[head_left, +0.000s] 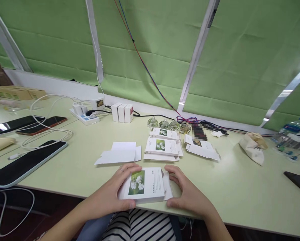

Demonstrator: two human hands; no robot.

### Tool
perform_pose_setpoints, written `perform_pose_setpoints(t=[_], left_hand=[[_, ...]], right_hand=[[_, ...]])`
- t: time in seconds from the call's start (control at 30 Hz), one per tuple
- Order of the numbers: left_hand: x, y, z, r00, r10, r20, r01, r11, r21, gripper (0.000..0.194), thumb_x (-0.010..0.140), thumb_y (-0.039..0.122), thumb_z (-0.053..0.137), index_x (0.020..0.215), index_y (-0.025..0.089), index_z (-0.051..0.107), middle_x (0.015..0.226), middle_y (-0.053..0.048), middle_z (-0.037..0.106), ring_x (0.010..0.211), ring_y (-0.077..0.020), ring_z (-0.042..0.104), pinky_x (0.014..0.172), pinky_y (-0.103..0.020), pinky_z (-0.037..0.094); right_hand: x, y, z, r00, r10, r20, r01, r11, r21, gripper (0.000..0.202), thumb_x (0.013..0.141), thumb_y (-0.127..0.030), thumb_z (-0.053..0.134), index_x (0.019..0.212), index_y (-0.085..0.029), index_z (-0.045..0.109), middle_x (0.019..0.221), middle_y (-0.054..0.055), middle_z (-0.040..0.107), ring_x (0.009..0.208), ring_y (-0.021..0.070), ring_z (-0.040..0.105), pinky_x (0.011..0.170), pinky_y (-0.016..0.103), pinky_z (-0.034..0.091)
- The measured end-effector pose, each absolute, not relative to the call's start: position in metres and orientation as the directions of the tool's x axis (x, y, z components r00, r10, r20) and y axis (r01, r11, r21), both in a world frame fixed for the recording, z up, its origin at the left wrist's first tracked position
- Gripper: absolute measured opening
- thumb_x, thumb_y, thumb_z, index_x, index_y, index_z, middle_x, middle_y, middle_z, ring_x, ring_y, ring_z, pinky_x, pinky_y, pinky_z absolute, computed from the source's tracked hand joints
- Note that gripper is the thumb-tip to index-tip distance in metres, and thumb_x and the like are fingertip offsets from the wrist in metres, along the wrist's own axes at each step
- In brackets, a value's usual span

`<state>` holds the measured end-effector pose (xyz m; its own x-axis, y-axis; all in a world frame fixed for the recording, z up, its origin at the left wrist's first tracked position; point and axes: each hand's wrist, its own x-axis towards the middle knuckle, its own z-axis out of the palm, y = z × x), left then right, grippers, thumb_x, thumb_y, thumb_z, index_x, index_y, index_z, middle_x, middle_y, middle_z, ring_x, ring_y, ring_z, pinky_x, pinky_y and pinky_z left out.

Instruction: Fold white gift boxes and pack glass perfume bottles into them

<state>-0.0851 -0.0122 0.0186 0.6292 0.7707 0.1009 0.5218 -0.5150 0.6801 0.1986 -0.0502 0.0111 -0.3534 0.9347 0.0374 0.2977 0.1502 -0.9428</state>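
Observation:
A white cardboard box (150, 182) with a picture of white flowers on green lies at the table's front edge. My left hand (117, 192), a ring on one finger, is closed around its left end, fingers on the far side and thumb on the near side. At the box's right end, white flaps (167, 185) stick out unfolded. My right hand (186, 190) curves around them, fingertips at the far flap and thumb at the near corner. Behind the box lie a stack of flattened flower-print boxes (162, 147), a blank white carton (122, 152) and another flat carton (201, 149).
Several round glass bottles (165, 124) stand behind the stack, near bundled cables (210, 125). Small white boxes (122, 112) and a power strip (86, 117) are further left. Phones (26, 164) and a white cable lie at left; a crumpled bag (252, 147) sits at right.

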Motion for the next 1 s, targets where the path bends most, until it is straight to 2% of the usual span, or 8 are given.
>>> perform_pose_setpoints(t=[0.1, 0.2, 0.27, 0.43, 0.57, 0.7, 0.87, 1.0], left_hand=[[-0.084, -0.013, 0.019, 0.627, 0.772, 0.101, 0.530, -0.519, 0.671, 0.070, 0.074, 0.052, 0.064, 0.134, 0.031, 0.035, 0.140, -0.007, 0.032, 0.130, -0.0302, 0.032, 0.107, -0.045, 0.030], [-0.083, -0.013, 0.019, 0.626, 0.774, 0.092, 0.532, -0.511, 0.675, 0.070, 0.074, 0.050, 0.065, 0.134, 0.031, 0.035, 0.140, -0.006, 0.032, 0.130, -0.0294, 0.033, 0.107, -0.044, 0.031], [-0.083, -0.013, 0.019, 0.629, 0.771, 0.099, 0.524, -0.514, 0.679, 0.071, 0.073, 0.050, 0.065, 0.135, 0.031, 0.034, 0.140, -0.006, 0.033, 0.129, -0.0294, 0.034, 0.107, -0.044, 0.032], [-0.084, -0.014, 0.021, 0.630, 0.768, 0.112, 0.513, -0.520, 0.683, 0.075, 0.071, 0.052, 0.066, 0.135, 0.031, 0.033, 0.140, -0.006, 0.035, 0.128, -0.0302, 0.036, 0.106, -0.043, 0.033], [-0.084, -0.014, 0.022, 0.629, 0.771, 0.101, 0.514, -0.510, 0.690, 0.075, 0.071, 0.051, 0.067, 0.136, 0.031, 0.032, 0.139, -0.006, 0.035, 0.127, -0.0299, 0.037, 0.105, -0.043, 0.033], [-0.084, -0.015, 0.022, 0.625, 0.775, 0.095, 0.532, -0.512, 0.674, 0.075, 0.071, 0.048, 0.067, 0.135, 0.031, 0.033, 0.140, -0.005, 0.035, 0.128, -0.0300, 0.037, 0.105, -0.043, 0.033], [-0.084, -0.015, 0.021, 0.622, 0.776, 0.108, 0.527, -0.516, 0.676, 0.073, 0.072, 0.046, 0.067, 0.136, 0.030, 0.034, 0.140, -0.006, 0.036, 0.126, -0.0309, 0.038, 0.105, -0.044, 0.034], [-0.084, -0.015, 0.022, 0.620, 0.777, 0.109, 0.524, -0.514, 0.679, 0.074, 0.071, 0.048, 0.067, 0.135, 0.031, 0.035, 0.140, -0.005, 0.036, 0.127, -0.0312, 0.037, 0.106, -0.044, 0.032]], right_hand=[[0.198, -0.050, 0.013, -0.332, 0.943, 0.021, 0.249, 0.109, -0.962, 0.082, 0.059, -0.015, 0.077, 0.130, -0.025, 0.037, 0.144, 0.007, 0.025, 0.129, 0.0218, 0.036, 0.111, 0.038, 0.029], [0.194, -0.051, 0.018, -0.281, 0.959, -0.033, 0.230, 0.034, -0.973, 0.076, 0.060, -0.013, 0.075, 0.128, -0.023, 0.041, 0.131, 0.009, 0.041, 0.115, 0.0217, 0.049, 0.102, 0.039, 0.040], [0.192, -0.051, 0.021, -0.284, 0.957, -0.054, 0.199, 0.004, -0.980, 0.078, 0.058, -0.016, 0.078, 0.127, -0.023, 0.042, 0.123, 0.009, 0.047, 0.109, 0.0223, 0.051, 0.094, 0.039, 0.045], [0.190, -0.052, 0.019, -0.347, 0.937, 0.024, 0.117, 0.069, -0.991, 0.072, 0.061, -0.028, 0.079, 0.124, -0.024, 0.045, 0.127, 0.009, 0.045, 0.107, 0.0220, 0.051, 0.090, 0.038, 0.046], [0.192, -0.052, 0.018, -0.339, 0.939, 0.052, 0.230, 0.136, -0.964, 0.057, 0.064, -0.030, 0.077, 0.114, -0.024, 0.050, 0.133, 0.007, 0.042, 0.108, 0.0209, 0.051, 0.089, 0.036, 0.046], [0.195, -0.053, 0.019, -0.312, 0.950, 0.008, 0.360, 0.127, -0.924, 0.043, 0.065, -0.031, 0.077, 0.100, -0.023, 0.053, 0.138, 0.005, 0.039, 0.096, 0.0179, 0.054, 0.088, 0.035, 0.047], [0.196, -0.052, 0.020, -0.334, 0.943, 0.014, 0.408, 0.158, -0.899, 0.040, 0.066, -0.031, 0.075, 0.099, -0.023, 0.054, 0.139, 0.005, 0.039, 0.100, 0.0194, 0.053, 0.090, 0.035, 0.046], [0.195, -0.054, 0.022, -0.317, 0.948, -0.022, 0.421, 0.120, -0.899, 0.042, 0.066, -0.031, 0.075, 0.099, -0.024, 0.051, 0.140, 0.005, 0.039, 0.096, 0.0184, 0.054, 0.089, 0.036, 0.046]])
